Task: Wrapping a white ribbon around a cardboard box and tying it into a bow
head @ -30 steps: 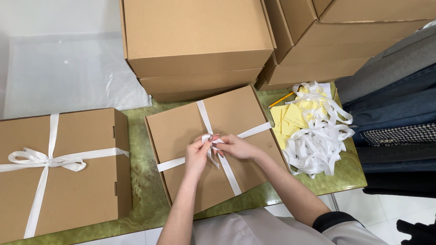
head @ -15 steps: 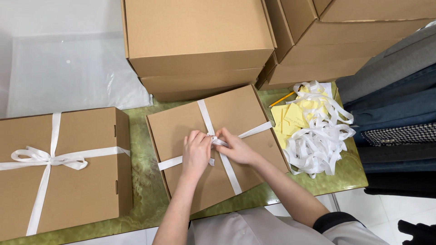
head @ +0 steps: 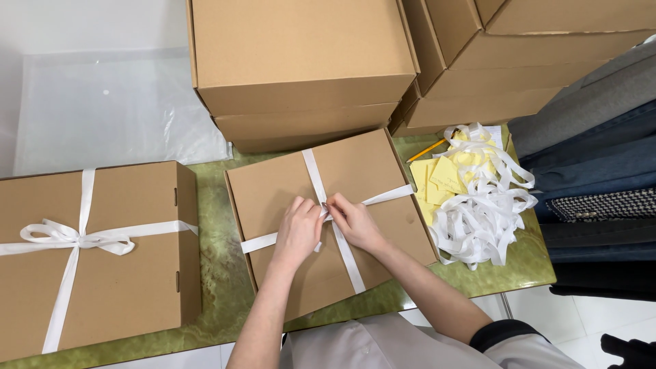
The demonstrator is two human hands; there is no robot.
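A brown cardboard box (head: pixel 273 191) lies on the green marbled table in front of me, with a white ribbon (head: pixel 383 198) crossed over its lid. My left hand (head: pixel 298 232) and my right hand (head: pixel 353 222) meet at the ribbon's crossing in the middle of the lid. Both pinch the ribbon there, fingertips close together. The knot itself is hidden under my fingers.
A second box (head: pixel 130 266) tied with a white bow (head: pixel 68 238) sits at the left. Plain boxes (head: pixel 301 61) are stacked behind. A heap of white ribbon strips (head: pixel 485 205) and yellow cards (head: pixel 437 181) lies at the right, beside hanging clothes (head: pixel 594 137).
My hands have dropped from holding the ribbon ends slightly lifted to pressing together flat at the crossing. The loose ribbon tail under my fingers is drawn in.
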